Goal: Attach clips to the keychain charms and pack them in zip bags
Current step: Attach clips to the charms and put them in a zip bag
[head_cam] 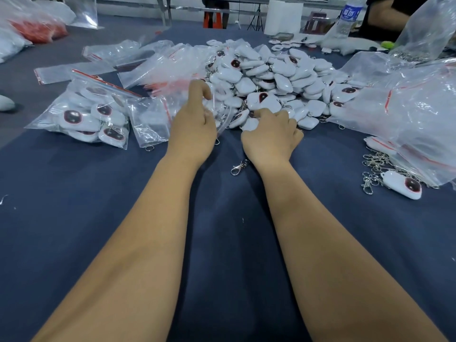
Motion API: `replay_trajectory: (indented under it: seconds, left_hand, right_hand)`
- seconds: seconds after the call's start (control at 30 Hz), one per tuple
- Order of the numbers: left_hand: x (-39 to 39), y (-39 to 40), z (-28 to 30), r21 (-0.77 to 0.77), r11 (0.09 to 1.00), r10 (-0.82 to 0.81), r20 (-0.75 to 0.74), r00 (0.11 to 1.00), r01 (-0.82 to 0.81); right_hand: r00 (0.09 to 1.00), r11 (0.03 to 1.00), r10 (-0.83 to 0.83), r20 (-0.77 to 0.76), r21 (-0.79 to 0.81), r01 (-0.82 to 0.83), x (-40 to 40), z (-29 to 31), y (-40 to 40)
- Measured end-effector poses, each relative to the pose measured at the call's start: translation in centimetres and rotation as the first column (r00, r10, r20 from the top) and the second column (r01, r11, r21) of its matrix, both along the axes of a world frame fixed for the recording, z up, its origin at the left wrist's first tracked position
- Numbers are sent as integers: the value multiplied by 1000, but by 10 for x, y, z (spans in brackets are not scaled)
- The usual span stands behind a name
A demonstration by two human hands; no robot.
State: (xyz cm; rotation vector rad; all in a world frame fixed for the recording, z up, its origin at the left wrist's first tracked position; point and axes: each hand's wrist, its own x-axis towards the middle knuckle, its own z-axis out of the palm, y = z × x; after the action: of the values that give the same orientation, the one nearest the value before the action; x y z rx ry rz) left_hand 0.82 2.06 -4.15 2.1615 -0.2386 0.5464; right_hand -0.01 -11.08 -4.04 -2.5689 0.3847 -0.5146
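A big pile of white keychain charms [276,75] with dark red faces covers the middle of the blue table [74,218]. My left hand [192,124] holds a clear zip bag [219,114] at the pile's near edge, fingers curled round its mouth. My right hand [271,134] is curled over charms at the pile's front edge and grips a white charm [249,124]. A loose silver clip [238,167] lies on the cloth between my wrists.
A filled zip bag [86,117] and another bag [150,124] lie at the left, empty zip bags [153,67] behind them. Large plastic bags [404,112] sit right, with loose clips [372,171] and a single charm [402,185]. A water bottle [348,16] stands far right.
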Motion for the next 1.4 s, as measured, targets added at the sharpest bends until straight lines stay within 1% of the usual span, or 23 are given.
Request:
replay_trajectory:
  seconds: [0.07, 0.1, 0.17, 0.27, 0.33, 0.43, 0.47, 0.5, 0.53, 0.57, 0.6, 0.67, 0.7, 0.73, 0.77, 0.83, 0.93, 1.0, 1.07, 1.13, 1.23, 1.33, 1.4]
  left_hand:
    - [1, -1, 1, 58, 998, -23, 10, 1000, 23]
    - [3, -1, 1, 79, 997, -25, -8, 1000, 26]
    - [7, -2, -1, 74, 997, -23, -66, 998, 28]
    - [11, -2, -5, 49, 999, -11, -92, 996, 16]
    - [12, -2, -7, 48, 999, -17, -100, 995, 21]
    - [14, -2, -7, 88, 996, -10, -96, 995, 18]
    - [14, -2, -7, 106, 994, 4, -89, 996, 5]
    - [14, -2, -7, 119, 993, 17, -80, 997, -7]
    - [14, -2, -8, 126, 992, 23, -74, 997, -14]
    - [13, -2, -8, 126, 992, 23, -70, 997, -14]
    - [13, -2, -8, 125, 992, 23, -68, 997, -15]
    - [13, -1, -8, 142, 990, 31, -67, 997, -21]
    - [13, -1, -8, 159, 987, 36, -64, 997, -26]
    - [13, -1, -8, 172, 985, 39, -62, 997, -28]
    - [13, -1, -8, 178, 984, 37, -63, 997, -25]
    - [13, -2, -7, 177, 984, 23, -77, 997, -10]
    - [12, -2, -4, 149, 989, 6, -91, 996, 7]
    - [12, -2, -2, 43, 999, -4, -123, 992, 9]
    - [11, -2, -1, -66, 998, -20, -156, 988, 10]
    - [11, -2, -2, -105, 994, -16, -178, 984, -3]
    - [13, -2, -3, -86, 996, 11, -189, 982, -28]
    - [12, -2, -2, -61, 997, 25, -184, 983, -37]
    - [11, -2, -2, -30, 999, 33, -186, 982, -39]
  right_hand:
    - [1000, 1000, -9, 13, 0, 9, 1, -1, 0]
    - [1000, 1000, -11, 14, 1, 11, 2, -2, 0]
    - [1000, 1000, -8, -7, -20, 8, 3, -2, 0]
    - [999, 998, 0, -35, -60, -2, 3, -3, 0]
    - [1000, 1000, -15, -2, -20, 15, 4, -3, 0]
    - [991, 999, -5, 132, 52, -2, 3, -2, 2]
    - [982, 991, 10, 188, 126, -34, 3, 0, 2]
    - [968, 967, 24, 249, 241, -86, 3, 2, 2]
    - [951, 912, 28, 309, 382, -151, 2, 4, 3]
    - [932, 830, 19, 362, 513, -217, 1, 7, 4]
    - [916, 743, 7, 402, 611, -274, -1, 9, 5]
    - [897, 548, 10, 441, 748, -374, -2, 11, 6]
    - [891, 427, 27, 452, 801, -419, -3, 12, 7]
    - [884, 314, 50, 464, 833, -455, -4, 13, 8]
    - [875, 236, 76, 477, 844, -481, -4, 13, 8]
    - [859, 176, 135, 493, 842, -511, -4, 14, 10]
    - [852, 103, 225, 474, 857, -504, -4, 14, 12]
    - [851, 62, 260, 456, 872, -486, -3, 14, 12]
    - [860, 32, 253, 442, 885, -464, -2, 15, 12]
    - [870, 17, 232, 436, 892, -452, 0, 14, 12]
    - [873, -10, 193, 448, 891, -455, 2, 13, 9]
    - [893, -93, 138, 427, 904, -418, 2, 13, 7]
    - [913, -91, 105, 395, 918, -386, 4, 12, 6]
